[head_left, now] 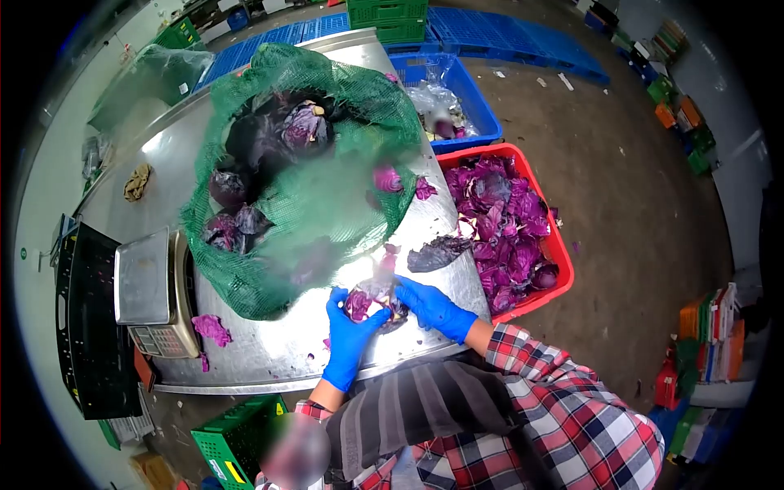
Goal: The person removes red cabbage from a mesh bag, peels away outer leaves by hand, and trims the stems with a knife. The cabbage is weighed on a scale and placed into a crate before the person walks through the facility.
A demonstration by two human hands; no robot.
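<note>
Both my hands wear blue gloves and meet at a red cabbage (358, 304) close to the table's front edge. My left hand (347, 331) grips the cabbage from its left side, the thumb pressed on its pale cut part. On the right side, my right hand (431, 309) has its fingers against the outer leaves; whether it holds a small tool is hidden. A dark loose leaf (438, 254) lies just beyond my right hand. Farther back, a green mesh sack (253, 286) lies spread open with several red cabbages (304, 126) inside.
A red crate (563, 269) full of purple leaves stands at the table's right side, with a blue crate (490, 122) behind it. On the left are a weighing scale (147, 282) and a black crate (90, 318). A green crate (233, 437) sits below the front edge.
</note>
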